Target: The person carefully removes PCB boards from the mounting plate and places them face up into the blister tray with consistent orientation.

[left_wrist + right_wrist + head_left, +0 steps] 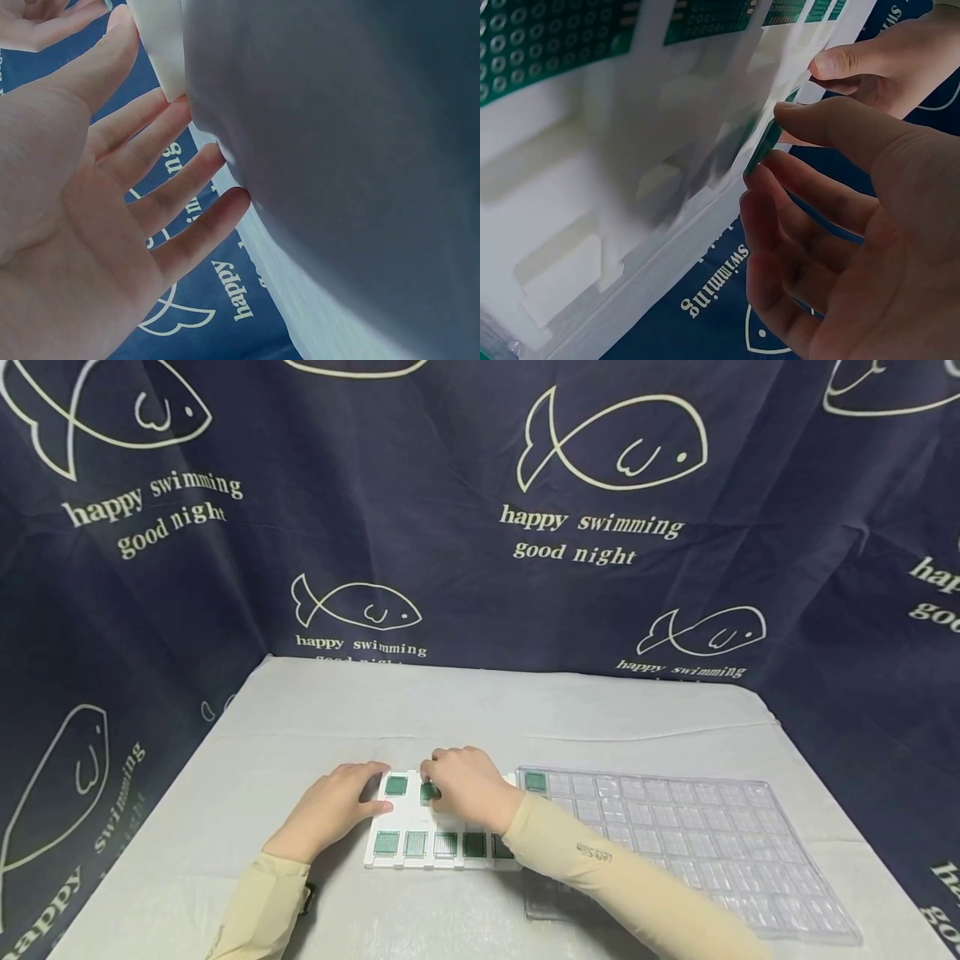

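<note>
My right hand [472, 787] pinches a small green perforated circuit board [765, 146] between thumb and fingertips, tilted over the back row of a white slotted tray [405, 814]. At the tray's left end, my left hand [330, 810] touches the edge with thumb and fingers spread; its fingers lie nearly straight in the left wrist view. One green board [396, 786] sits at the tray's back left corner. Several more, such as this front-left board [386, 843], line the front row. My right forearm covers part of the tray's right end.
A large clear plastic compartment tray [678, 841] lies right of the white tray, under my right forearm. Its back left compartment contains one green board [536, 781]. A white cloth covers the table [450, 710], and a dark blue fish-print curtain [465, 527] hangs behind.
</note>
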`<action>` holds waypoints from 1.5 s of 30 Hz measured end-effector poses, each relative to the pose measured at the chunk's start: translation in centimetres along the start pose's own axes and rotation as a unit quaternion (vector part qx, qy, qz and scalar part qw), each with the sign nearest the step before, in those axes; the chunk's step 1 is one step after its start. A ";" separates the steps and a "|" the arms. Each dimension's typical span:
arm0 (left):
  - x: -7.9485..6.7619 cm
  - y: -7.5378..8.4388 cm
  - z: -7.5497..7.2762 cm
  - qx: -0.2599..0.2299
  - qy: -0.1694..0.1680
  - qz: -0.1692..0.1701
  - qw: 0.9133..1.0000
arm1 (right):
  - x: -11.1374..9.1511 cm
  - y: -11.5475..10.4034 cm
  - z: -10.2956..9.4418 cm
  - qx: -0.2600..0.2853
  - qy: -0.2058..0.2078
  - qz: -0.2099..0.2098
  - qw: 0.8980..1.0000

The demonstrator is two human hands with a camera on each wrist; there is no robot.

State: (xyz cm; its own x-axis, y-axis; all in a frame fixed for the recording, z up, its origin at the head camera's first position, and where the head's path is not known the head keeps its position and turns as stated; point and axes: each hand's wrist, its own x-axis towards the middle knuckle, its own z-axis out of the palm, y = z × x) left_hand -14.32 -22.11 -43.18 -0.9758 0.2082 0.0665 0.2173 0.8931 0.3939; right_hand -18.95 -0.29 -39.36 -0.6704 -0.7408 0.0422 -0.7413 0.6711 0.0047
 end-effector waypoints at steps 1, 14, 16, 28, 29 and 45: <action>0.0 0.0 0.0 -0.001 0.000 -0.001 1.000 | -0.1 0.0 0.0 0.002 -0.002 0.003 1.000; 0.1 -0.1 0.1 -0.001 -0.004 -0.005 1.000 | -1.4 0.4 -0.3 0.009 0.016 -0.001 1.000; 0.1 -0.1 0.1 -0.001 -0.003 -0.005 1.000 | -1.7 0.4 -0.4 0.009 0.019 0.000 1.000; 0.1 0.0 0.0 0.000 -0.004 -0.003 1.000 | -3.4 0.6 -0.4 0.005 0.029 0.006 1.000; 0.1 0.0 0.0 0.001 -0.005 -0.003 1.000 | -3.5 0.7 -0.4 0.004 0.032 0.006 0.999; 0.1 0.0 -0.1 -0.006 -0.006 -0.006 1.000 | -5.0 1.1 -0.4 0.004 0.053 0.008 0.999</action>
State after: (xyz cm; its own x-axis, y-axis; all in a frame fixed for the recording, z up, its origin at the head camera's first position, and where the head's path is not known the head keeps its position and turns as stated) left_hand -14.38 -22.14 -43.04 -0.9780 0.2023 0.0500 0.2050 0.8907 0.4058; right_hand -16.39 4.21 -39.18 -0.6754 -0.7226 0.1474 -0.7310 0.6824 -0.0039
